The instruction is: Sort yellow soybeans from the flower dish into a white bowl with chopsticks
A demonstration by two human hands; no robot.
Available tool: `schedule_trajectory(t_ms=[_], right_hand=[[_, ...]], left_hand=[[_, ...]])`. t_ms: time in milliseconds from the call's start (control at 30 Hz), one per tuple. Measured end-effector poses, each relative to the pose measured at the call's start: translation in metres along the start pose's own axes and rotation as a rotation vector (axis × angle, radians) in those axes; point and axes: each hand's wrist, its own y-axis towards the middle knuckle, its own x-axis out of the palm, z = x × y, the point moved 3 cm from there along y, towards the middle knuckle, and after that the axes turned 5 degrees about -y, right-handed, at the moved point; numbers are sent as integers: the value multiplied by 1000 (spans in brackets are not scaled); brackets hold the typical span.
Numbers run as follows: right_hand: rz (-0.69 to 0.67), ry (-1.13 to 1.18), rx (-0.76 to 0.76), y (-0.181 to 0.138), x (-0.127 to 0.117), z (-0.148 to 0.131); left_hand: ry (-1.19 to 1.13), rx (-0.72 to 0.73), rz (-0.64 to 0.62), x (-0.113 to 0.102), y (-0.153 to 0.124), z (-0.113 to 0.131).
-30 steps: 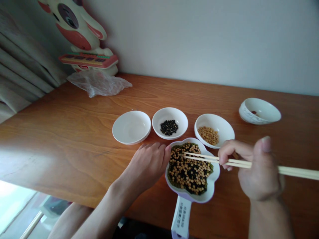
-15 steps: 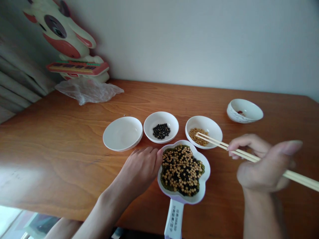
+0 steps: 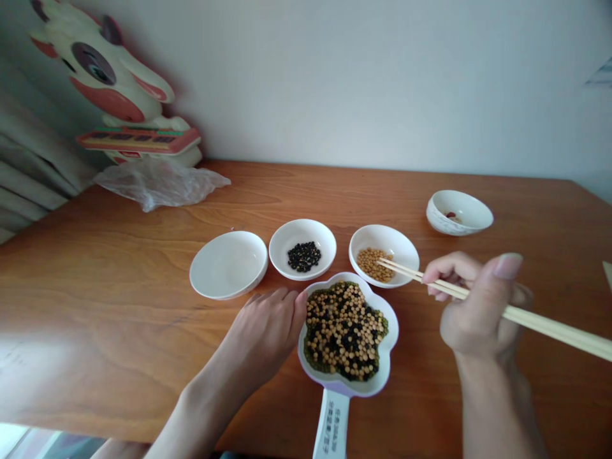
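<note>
My right hand [image 3: 482, 306] is closed around a pair of wooden chopsticks [image 3: 549, 324]. Their tips, close together, lie among the yellow beans [image 3: 374, 264] in a white bowl [image 3: 405, 247]; whether a bean is pinched cannot be made out. At the left rim of a flower-shaped white ladle [image 3: 391, 331], my left hand [image 3: 272, 319] grips the edge with curled fingers. Mixed yellow, black and green beans [image 3: 344, 331] fill the ladle, whose printed handle [image 3: 331, 424] points toward me. Black beans [image 3: 305, 256] lie in another white bowl [image 3: 326, 238] behind it.
An empty white bowl [image 3: 229, 264] stands on the left of the wooden table [image 3: 119, 306]. A patterned bowl [image 3: 459, 212] with small reddish bits sits back right. A crumpled plastic bag [image 3: 162, 185] lies before a cow-shaped toy keyboard [image 3: 138, 137] near the wall.
The chopstick tips stay in the yellow beans while my right hand shifts slightly left and its thumb lowers. The whole view has drifted a little. My left hand keeps its grip on the ladle.
</note>
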Motion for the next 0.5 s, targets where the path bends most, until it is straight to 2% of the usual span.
schedule_trajectory(t_ms=[133,267,333,500], right_hand=[[60,16,40,1,-2,3],[41,145,94,3,-6,-2],[-13,219,103,3,-11,-8],[-224,287,-6,-2,-15,-23]], left_hand=[[-20,3,-3,0,0,0],[-15,8,-24,0,1,-1],[-3,16,-31,0,1,0],[-23,5,-62,-3,2,-1]])
